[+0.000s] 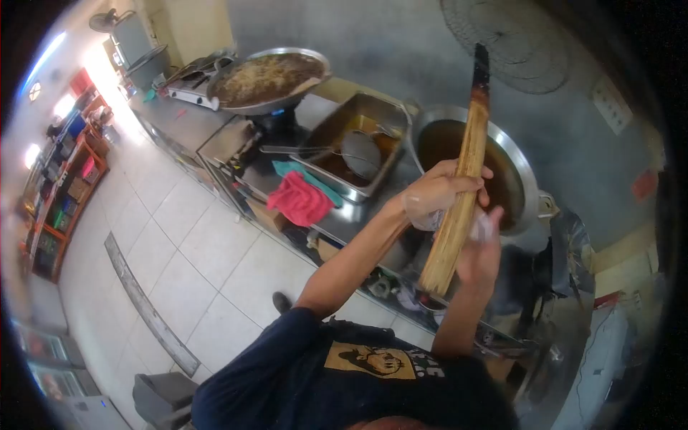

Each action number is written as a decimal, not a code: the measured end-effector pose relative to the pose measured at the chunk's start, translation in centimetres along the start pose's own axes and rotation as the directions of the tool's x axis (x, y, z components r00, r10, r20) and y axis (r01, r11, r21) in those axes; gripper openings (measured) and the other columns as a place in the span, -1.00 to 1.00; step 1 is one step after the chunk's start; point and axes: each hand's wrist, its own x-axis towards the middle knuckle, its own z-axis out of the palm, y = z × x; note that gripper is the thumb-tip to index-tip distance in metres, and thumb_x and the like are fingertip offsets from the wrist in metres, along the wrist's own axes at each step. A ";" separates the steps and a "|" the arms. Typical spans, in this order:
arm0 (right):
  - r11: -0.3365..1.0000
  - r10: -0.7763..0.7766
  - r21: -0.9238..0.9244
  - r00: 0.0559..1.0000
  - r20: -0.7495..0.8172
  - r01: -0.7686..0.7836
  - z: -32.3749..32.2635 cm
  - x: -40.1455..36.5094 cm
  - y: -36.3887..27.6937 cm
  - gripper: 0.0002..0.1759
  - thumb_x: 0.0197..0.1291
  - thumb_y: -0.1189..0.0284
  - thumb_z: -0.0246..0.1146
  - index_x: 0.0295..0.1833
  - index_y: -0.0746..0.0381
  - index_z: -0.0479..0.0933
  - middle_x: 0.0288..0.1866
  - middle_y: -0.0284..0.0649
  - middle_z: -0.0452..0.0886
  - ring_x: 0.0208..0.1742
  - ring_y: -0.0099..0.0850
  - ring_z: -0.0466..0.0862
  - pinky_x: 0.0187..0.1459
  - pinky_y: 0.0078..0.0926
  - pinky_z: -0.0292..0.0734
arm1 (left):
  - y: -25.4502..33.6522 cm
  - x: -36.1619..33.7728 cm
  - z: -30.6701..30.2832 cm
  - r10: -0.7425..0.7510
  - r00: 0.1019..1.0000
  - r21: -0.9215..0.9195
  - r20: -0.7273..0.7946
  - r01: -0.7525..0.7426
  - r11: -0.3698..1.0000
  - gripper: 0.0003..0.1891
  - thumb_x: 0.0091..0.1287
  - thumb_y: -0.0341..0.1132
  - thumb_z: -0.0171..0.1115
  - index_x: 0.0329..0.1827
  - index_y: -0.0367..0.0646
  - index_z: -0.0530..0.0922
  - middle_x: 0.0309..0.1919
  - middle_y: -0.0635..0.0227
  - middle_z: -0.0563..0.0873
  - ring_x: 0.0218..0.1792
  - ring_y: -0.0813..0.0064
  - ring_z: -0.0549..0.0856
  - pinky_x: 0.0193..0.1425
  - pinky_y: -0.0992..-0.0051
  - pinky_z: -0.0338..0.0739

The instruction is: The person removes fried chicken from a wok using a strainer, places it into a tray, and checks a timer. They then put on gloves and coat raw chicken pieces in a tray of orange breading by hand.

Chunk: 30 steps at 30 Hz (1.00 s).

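A long piece of split wood (459,208), charred black at its upper end, slants across the front of a wide metal pan (529,179) of dark liquid. My left hand (444,192) is wrapped round the middle of the wood. Close beside the wood, on its right, is my right hand (481,244), blurred by motion; whether its fingers grip anything is unclear. Left of the pan, a rectangular metal tray (400,118) holds brown liquid and a round strainer (360,153).
A big pan (269,79) of frothy brown food stands at the back left. Red cloth (301,199) and teal cloth hang at the counter's edge. A wire rack (505,43) is on the wall. Shelves (68,193) and a grey bin (161,401) stand at the left.
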 end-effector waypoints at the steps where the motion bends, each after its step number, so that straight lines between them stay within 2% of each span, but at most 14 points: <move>1: 1.000 -0.004 0.001 1.000 0.000 0.004 0.8 2.7 2.5 -0.30 0.44 -0.16 -0.04 0.18 0.31 0.48 -0.18 -0.14 0.65 -0.01 -0.27 0.67 -0.15 -0.32 0.63 | 1.5 -1.6 -2.5 0.002 1.000 -0.022 -0.026 -0.003 1.000 -0.67 0.44 -0.32 0.16 0.19 -0.27 0.55 -0.22 0.32 0.69 -0.12 0.51 0.66 0.02 0.53 0.51; 2: 0.905 -0.124 -0.409 0.992 0.001 0.114 1.4 5.3 4.9 -0.34 0.47 -0.10 -0.02 0.18 0.34 0.48 -0.05 -0.13 0.64 0.04 -0.31 0.66 -0.03 -0.32 0.60 | 2.8 -3.2 -5.6 -0.003 1.000 -0.022 -0.017 0.003 1.000 -0.67 0.44 -0.32 0.16 0.19 -0.27 0.55 -0.22 0.32 0.69 -0.12 0.51 0.66 0.02 0.53 0.51; 4: 0.639 -0.254 -0.745 0.967 0.029 0.190 3.4 9.8 8.7 -0.38 0.50 -0.03 -0.01 0.18 0.37 0.47 0.09 -0.12 0.63 0.10 -0.34 0.65 0.09 -0.32 0.58 | 4.4 -5.8 -12.5 -0.045 0.998 0.172 -0.037 0.050 0.984 -0.68 0.42 -0.31 0.19 0.14 -0.28 0.60 -0.10 0.28 0.71 0.01 0.40 0.66 0.18 0.46 0.46; 6: 0.975 0.219 -0.098 0.914 0.342 -0.197 5.6 12.5 11.6 -0.57 0.50 0.16 0.08 0.09 0.36 0.50 -0.03 -0.08 0.66 -0.02 -0.32 0.70 -0.02 -0.36 0.65 | 3.7 -8.3 -18.9 -0.071 0.997 0.265 0.008 0.066 0.962 -0.69 0.42 -0.26 0.19 0.09 -0.29 0.63 -0.06 0.27 0.71 0.03 0.38 0.65 0.21 0.46 0.44; 9: 0.971 0.131 -0.185 0.986 -0.101 -0.148 12.6 16.1 19.7 -0.71 0.46 0.29 0.13 -0.05 0.35 0.52 -0.17 -0.09 0.67 -0.19 -0.32 0.73 -0.14 -0.37 0.70 | 5.3 -10.7 -26.4 -0.175 0.984 0.418 0.016 0.153 0.895 -0.63 0.43 -0.11 0.18 -0.03 -0.28 0.69 -0.08 0.21 0.72 0.00 0.34 0.67 0.19 0.45 0.45; 11: 0.962 0.121 -0.232 0.985 -0.122 -0.147 10.5 20.6 24.0 -0.72 0.45 0.30 0.14 -0.07 0.34 0.51 -0.21 -0.11 0.66 -0.24 -0.32 0.72 -0.15 -0.35 0.71 | 6.5 -11.9 -30.0 -0.270 0.963 0.466 -0.022 0.249 0.849 -0.57 0.44 -0.01 0.17 -0.09 -0.27 0.71 -0.14 0.18 0.74 -0.05 0.32 0.69 0.14 0.43 0.48; 14: 0.942 0.121 -0.299 0.985 -0.124 -0.154 7.0 26.7 28.6 -0.75 0.43 0.33 0.15 -0.09 0.33 0.51 -0.28 -0.15 0.64 -0.32 -0.33 0.70 -0.18 -0.33 0.70 | 8.9 -14.4 -34.5 -0.543 0.821 0.880 -0.175 0.378 0.289 -0.33 0.47 0.26 -0.06 -0.21 -0.24 0.71 -0.44 0.09 0.73 -0.23 0.22 0.75 -0.04 0.23 0.54; 20: 0.887 0.079 -0.411 0.948 -0.309 -0.208 10.7 35.4 34.3 -0.78 0.41 0.35 0.15 -0.12 0.33 0.51 -0.36 -0.20 0.60 -0.42 -0.35 0.63 -0.36 -0.37 0.57 | 10.2 -34.1 -49.1 -0.639 0.713 0.568 -0.290 0.665 0.485 -0.49 0.41 0.10 0.15 -0.24 -0.23 0.75 -0.24 0.17 0.81 0.04 0.27 0.71 0.24 0.39 0.48; 21: 0.891 0.082 -0.400 0.941 -0.328 -0.217 10.4 36.7 35.1 -0.77 0.41 0.35 0.14 -0.12 0.33 0.51 -0.34 -0.19 0.60 -0.41 -0.34 0.63 -0.36 -0.37 0.58 | 6.9 -38.9 -55.0 -0.625 0.706 0.653 -0.334 0.651 0.386 -0.75 0.28 -0.21 0.25 -0.29 -0.20 0.78 -0.13 0.22 0.81 0.07 0.32 0.69 0.32 0.45 0.44; 23: 0.927 0.079 -0.323 0.940 -0.333 -0.192 9.9 39.4 36.6 -0.74 0.43 0.33 0.10 -0.09 0.34 0.51 -0.28 -0.16 0.61 -0.36 -0.33 0.63 -0.33 -0.37 0.59 | 3.6 -47.3 -64.6 -0.424 0.905 0.963 -0.033 0.143 0.230 -0.77 0.32 -0.28 0.20 -0.12 -0.20 0.72 -0.07 0.24 0.77 -0.06 0.32 0.71 0.08 0.43 0.62; 24: 0.951 0.076 -0.260 0.940 -0.332 -0.169 9.5 40.0 37.7 -0.71 0.45 0.30 0.09 -0.06 0.35 0.50 -0.25 -0.14 0.62 -0.33 -0.33 0.64 -0.31 -0.37 0.60 | 3.2 -48.2 -66.6 -0.528 0.813 0.737 -0.247 0.511 0.442 -0.64 0.39 -0.12 0.10 0.00 -0.22 0.62 -0.09 0.20 0.75 -0.08 0.34 0.71 -0.10 0.42 0.62; 25: 0.947 0.103 -0.252 0.931 -0.351 -0.200 9.2 40.3 39.3 -0.71 0.45 0.30 0.09 -0.06 0.35 0.50 -0.25 -0.14 0.62 -0.33 -0.33 0.64 -0.31 -0.37 0.60 | 2.8 -49.1 -68.6 -0.601 0.655 0.099 -0.459 0.710 0.698 -0.51 0.46 0.04 -0.01 0.12 -0.24 0.52 -0.11 0.17 0.72 -0.11 0.36 0.72 -0.27 0.42 0.62; 26: 0.933 0.098 -0.269 0.887 -0.451 -0.240 9.4 41.4 40.0 -0.68 0.46 0.27 0.07 0.01 0.35 0.49 -0.21 -0.12 0.63 -0.29 -0.33 0.64 -0.28 -0.33 0.61 | 2.4 -49.9 -70.7 -0.629 0.463 -0.352 -0.625 0.551 0.756 -0.37 0.53 0.20 -0.12 0.25 -0.25 0.42 -0.13 0.13 0.70 -0.13 0.38 0.72 -0.45 0.41 0.62; 30: 0.929 0.054 -0.296 0.875 -0.481 -0.220 11.1 40.3 42.4 -0.56 0.47 0.10 0.06 0.19 0.23 0.45 -0.17 -0.16 0.66 -0.28 -0.35 0.64 -0.23 -0.28 0.63 | 1.0 -48.7 -77.2 -0.415 0.620 -0.432 -0.666 0.132 0.892 -0.38 0.52 0.23 -0.13 0.26 -0.15 0.43 0.12 0.17 0.59 0.14 0.33 0.62 -0.22 0.51 0.60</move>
